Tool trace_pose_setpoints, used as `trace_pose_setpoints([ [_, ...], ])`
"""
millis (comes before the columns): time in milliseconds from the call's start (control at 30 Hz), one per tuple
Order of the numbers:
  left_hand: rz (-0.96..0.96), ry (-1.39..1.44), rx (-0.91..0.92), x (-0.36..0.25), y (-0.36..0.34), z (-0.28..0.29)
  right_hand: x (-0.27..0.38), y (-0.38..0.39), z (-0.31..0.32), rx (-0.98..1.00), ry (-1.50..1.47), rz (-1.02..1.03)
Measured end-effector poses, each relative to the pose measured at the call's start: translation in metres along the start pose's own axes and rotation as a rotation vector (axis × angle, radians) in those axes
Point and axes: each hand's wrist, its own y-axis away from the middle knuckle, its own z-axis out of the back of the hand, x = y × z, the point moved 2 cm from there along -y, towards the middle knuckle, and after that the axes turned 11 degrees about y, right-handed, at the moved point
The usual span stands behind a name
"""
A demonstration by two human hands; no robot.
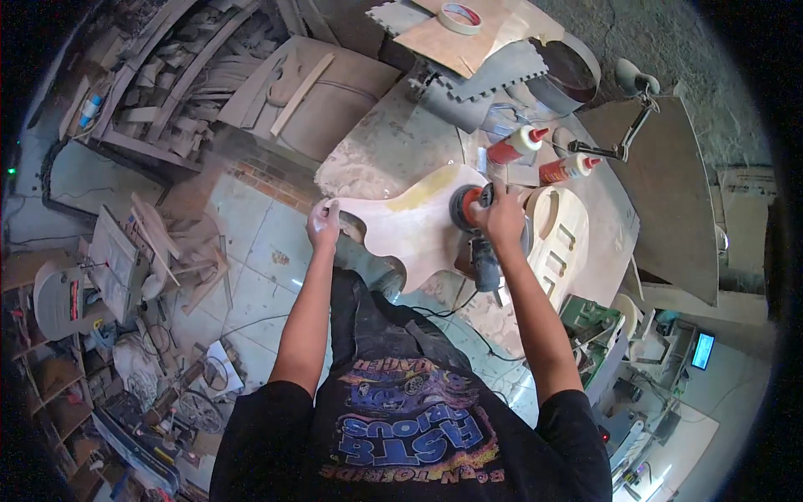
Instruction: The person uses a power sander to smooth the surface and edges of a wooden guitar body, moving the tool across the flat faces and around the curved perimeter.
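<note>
Fingers of the right hand (502, 219) are wrapped over the top of a corded orbital sander (465, 209), whose round dark pad rests on the face of a bare wooden guitar body (418, 233). Fingers of the left hand (324, 224), dusted white, grasp the long horn at that body's left end. The guitar body thus lies between the two hands, pale, with a yellowish patch along its far edge, just left of the right fingers.

Beneath the right wrist hangs the sander's dark handle, and a black cord (452, 313) trails below it. Just right of the right fingers lies a second guitar body (577, 213), light-coloured, with routed cavities. Beyond those fingertips, two white-and-red glue bottles (512, 147) with red caps lie tilted on the dusty tabletop (376, 155).

Farther past the right hand are grey interlocking foam mats (502, 74), then a thin wooden board (418, 42) bearing a roll of tape (457, 28). A jointed desk lamp (631, 77) stands beyond the bottles, up and to the right of the right fingers. Well past the left fingers, toward the upper left, is a rack of wood offcuts (163, 79).
</note>
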Motion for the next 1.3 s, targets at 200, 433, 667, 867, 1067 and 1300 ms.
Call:
trace_pose_setpoints([
  [200, -0.105, -0.126, -0.060, 0.003, -0.008, 0.007, 0.046, 0.088, -0.010, 0.171, -0.120, 0.321],
  [433, -0.004, -0.027, 0.026, -0.014, -0.008, 0.005, 0.057, 0.085, -0.013, 0.140, -0.190, 0.331],
  [667, 0.197, 0.100, 0.219, -0.021, -0.013, 0.015, 0.034, 0.040, -0.017, -0.037, -0.247, 0.146],
  [867, 0.091, 0.076, 0.343, -0.012, -0.035, 0.040, 0.121, 0.113, -0.014, 0.203, -0.160, 0.230],
  [1067, -0.339, -0.459, 0.354, -0.051, -0.035, 0.041, 0.123, 0.097, -0.003, 0.222, -0.161, 0.055],
  [1300, -0.691, -0.740, 0.733, -0.085, -0.001, 0.003, 0.014, 0.033, -0.009, -0.058, -0.176, -0.214],
])
